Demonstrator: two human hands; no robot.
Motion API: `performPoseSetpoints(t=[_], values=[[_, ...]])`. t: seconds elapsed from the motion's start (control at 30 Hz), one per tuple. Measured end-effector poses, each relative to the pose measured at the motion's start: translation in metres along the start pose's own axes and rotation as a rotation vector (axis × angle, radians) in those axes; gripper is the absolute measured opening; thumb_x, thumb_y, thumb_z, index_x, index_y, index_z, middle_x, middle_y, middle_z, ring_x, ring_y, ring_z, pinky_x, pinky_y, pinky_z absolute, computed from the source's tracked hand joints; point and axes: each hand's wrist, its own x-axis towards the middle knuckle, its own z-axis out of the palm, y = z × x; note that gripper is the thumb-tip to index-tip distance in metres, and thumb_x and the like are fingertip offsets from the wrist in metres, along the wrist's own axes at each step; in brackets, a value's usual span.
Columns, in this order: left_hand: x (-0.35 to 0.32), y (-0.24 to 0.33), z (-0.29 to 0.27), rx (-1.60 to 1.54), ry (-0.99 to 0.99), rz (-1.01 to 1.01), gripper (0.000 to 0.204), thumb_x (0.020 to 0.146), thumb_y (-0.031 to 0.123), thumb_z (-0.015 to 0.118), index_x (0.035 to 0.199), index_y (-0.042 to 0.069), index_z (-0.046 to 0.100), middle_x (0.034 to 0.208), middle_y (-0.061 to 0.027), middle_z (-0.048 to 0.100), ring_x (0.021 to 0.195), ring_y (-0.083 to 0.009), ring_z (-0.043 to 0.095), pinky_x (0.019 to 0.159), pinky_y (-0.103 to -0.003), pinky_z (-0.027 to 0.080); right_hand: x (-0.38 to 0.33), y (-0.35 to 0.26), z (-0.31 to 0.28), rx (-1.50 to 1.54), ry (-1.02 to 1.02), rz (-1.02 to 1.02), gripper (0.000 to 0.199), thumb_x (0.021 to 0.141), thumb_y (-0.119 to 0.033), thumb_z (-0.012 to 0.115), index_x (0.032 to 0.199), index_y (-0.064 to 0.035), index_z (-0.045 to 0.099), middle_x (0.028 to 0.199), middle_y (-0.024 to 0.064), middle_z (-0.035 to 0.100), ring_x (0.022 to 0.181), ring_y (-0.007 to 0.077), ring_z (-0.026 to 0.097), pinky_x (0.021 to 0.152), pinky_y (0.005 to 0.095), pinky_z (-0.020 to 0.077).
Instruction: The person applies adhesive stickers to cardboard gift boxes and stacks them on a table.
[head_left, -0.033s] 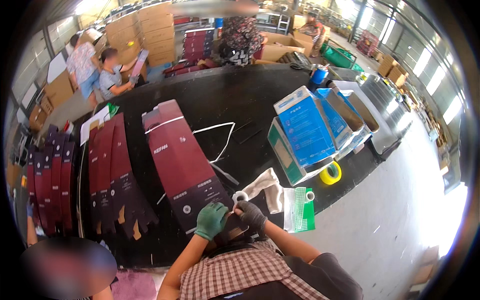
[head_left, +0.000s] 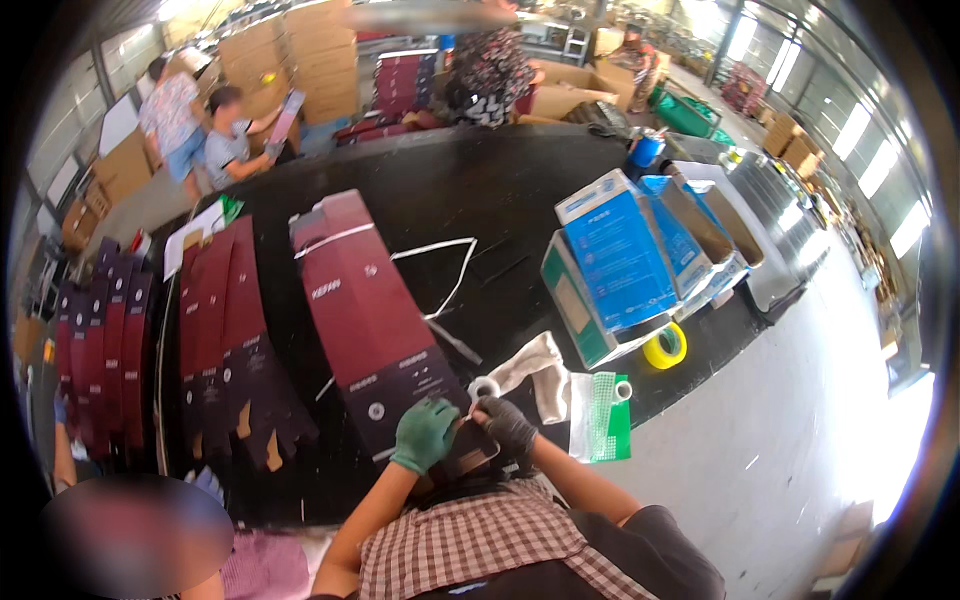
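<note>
Both my hands meet over the near end of a long maroon-and-black flat carton stack [head_left: 365,295], which has a white strap across its far end. My left hand [head_left: 426,436], in a green glove, is closed in a pinch. Opposite it, my right hand [head_left: 507,424], in a dark grey glove, is pinched too. A small pale bit shows between the fingertips, too small to name. Just beyond the right fingers stands a small white roll [head_left: 484,388]. A crumpled off-white cloth [head_left: 540,372] lies to its right.
Right of the cloth lie a green-and-white packet [head_left: 606,420] and a yellow tape roll [head_left: 665,346], beside blue cardboard boxes [head_left: 625,255]. More maroon cartons [head_left: 225,300] lie to the left. A co-worker's gloved hand [head_left: 207,484] is at the near left; other people stand across the black table [head_left: 520,160].
The whole view has shifted slightly. My hands stay together at the same spot, still pinching. At the near left, more of the co-worker's gloved hand shows.
</note>
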Motion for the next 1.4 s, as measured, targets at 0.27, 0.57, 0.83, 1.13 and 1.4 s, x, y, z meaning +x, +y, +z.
performPoseSetpoints(t=[0.27, 0.57, 0.83, 1.13, 1.4], values=[[0.000, 0.007, 0.004, 0.051, -0.069, -0.194, 0.015, 0.075, 0.024, 0.068, 0.073, 0.011, 0.061, 0.075, -0.0063, 0.059, 0.074, -0.0281, 0.057, 0.068, -0.041, 0.046, 0.005, 0.025, 0.004, 0.349, -0.054, 0.101, 0.011, 0.095, -0.014, 0.050, 0.094, -0.0054, 0.057, 0.081, -0.0023, 0.053, 0.074, 0.0072, 0.046, 0.067, 0.0244, 0.0406], [-0.003, 0.003, 0.005, 0.034, -0.066, -0.187, 0.018, 0.074, 0.026, 0.066, 0.066, 0.011, 0.060, 0.070, -0.0057, 0.056, 0.069, -0.0265, 0.056, 0.069, -0.039, 0.046, 0.000, 0.031, 0.012, 0.274, 0.095, 0.119, 0.015, 0.094, -0.018, 0.053, 0.098, -0.0045, 0.057, 0.083, 0.0007, 0.055, 0.078, 0.0090, 0.049, 0.070, 0.0259, 0.0428], [-0.011, 0.000, -0.021, -0.072, 0.079, -0.395, 0.022, 0.070, 0.021, 0.068, 0.057, 0.011, 0.055, 0.058, -0.0064, 0.052, 0.056, -0.0282, 0.054, 0.052, -0.041, 0.041, -0.018, 0.040, 0.041, 0.242, 0.193, 0.296, 0.036, 0.094, -0.029, 0.057, 0.116, -0.0018, 0.054, 0.105, 0.0111, 0.062, 0.099, 0.0192, 0.058, 0.089, 0.0326, 0.0449], [-0.013, -0.057, -0.065, 0.115, 0.301, -0.503, 0.034, 0.065, 0.019, 0.077, 0.054, 0.011, 0.046, 0.058, -0.0050, 0.044, 0.050, -0.0281, 0.047, 0.046, -0.039, 0.036, 0.031, -0.045, -0.008, 0.391, -0.025, 0.074, 0.026, 0.094, -0.022, 0.055, 0.112, -0.0028, 0.056, 0.096, 0.0031, 0.058, 0.092, 0.0122, 0.054, 0.085, 0.0259, 0.0426], [0.006, -0.112, -0.079, 0.266, 0.327, -0.429, 0.034, 0.064, 0.016, 0.076, 0.055, 0.010, 0.043, 0.059, -0.0068, 0.042, 0.052, -0.0284, 0.045, 0.048, -0.040, 0.035, 0.142, -0.049, -0.030, 0.589, 0.057, 0.121, 0.022, 0.093, -0.019, 0.057, 0.109, -0.0044, 0.059, 0.092, -0.0007, 0.058, 0.083, 0.0068, 0.054, 0.075, 0.0224, 0.0449]])
